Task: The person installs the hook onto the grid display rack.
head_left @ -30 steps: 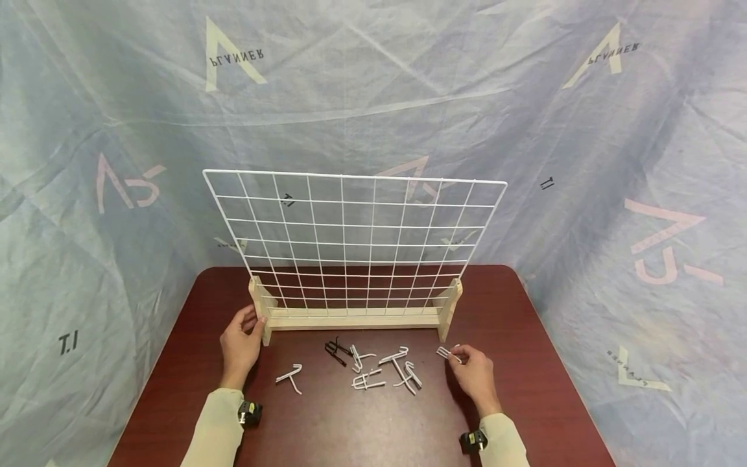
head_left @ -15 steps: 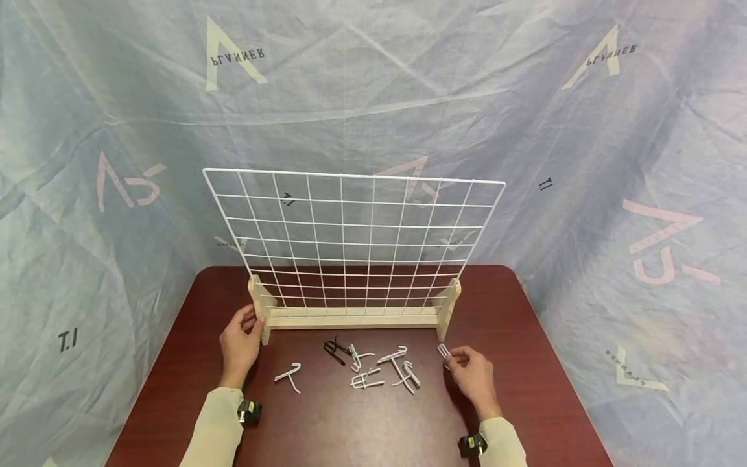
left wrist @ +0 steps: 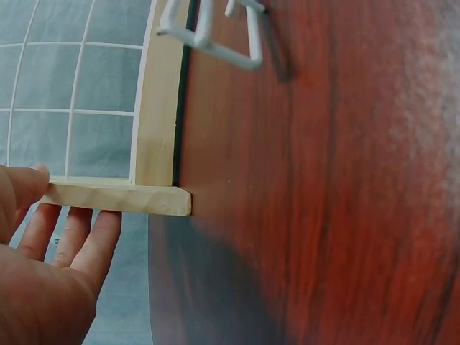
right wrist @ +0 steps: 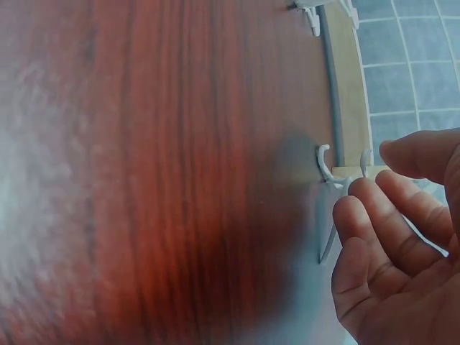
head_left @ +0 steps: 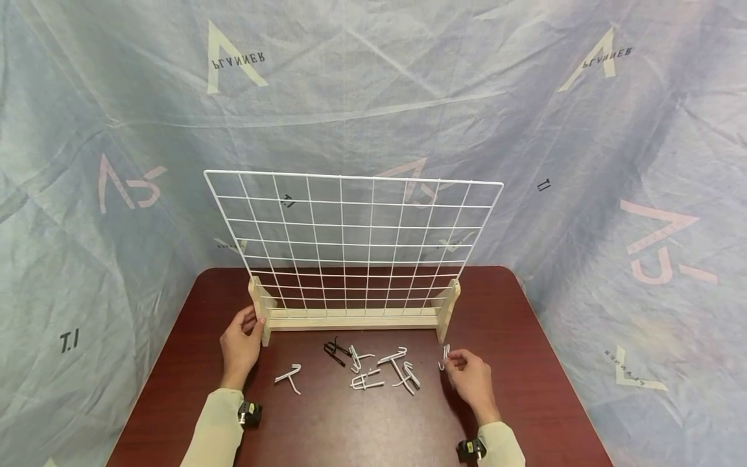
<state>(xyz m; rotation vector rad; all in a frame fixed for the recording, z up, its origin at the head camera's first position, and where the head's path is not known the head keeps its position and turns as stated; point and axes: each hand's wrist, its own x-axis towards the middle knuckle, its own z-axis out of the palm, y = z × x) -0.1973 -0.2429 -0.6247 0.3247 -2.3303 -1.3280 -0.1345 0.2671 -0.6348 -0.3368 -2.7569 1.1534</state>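
Observation:
A white wire grid panel (head_left: 343, 244) stands upright in a wooden stand (head_left: 356, 322). My left hand (head_left: 240, 344) holds the stand's left side piece (left wrist: 118, 197), thumb on one face and fingers on the other in the left wrist view. Just right of the stand, my right hand (head_left: 471, 377) pinches a white wire hook (head_left: 446, 353) between thumb and fingers, one end pointing up. In the right wrist view the fingers partly hide this hook (right wrist: 323, 162), whose curved end and a long prong show past them.
Several white hooks (head_left: 366, 379) and black hook pieces (head_left: 335, 351) lie in front of the stand. A single white hook (head_left: 288, 376) lies further left. Printed cloth (head_left: 373, 117) hangs behind and beside the reddish-brown table (head_left: 356, 428).
In my right hand the white hook has turned from pointing left to standing more upright. The left hand keeps its place on the stand.

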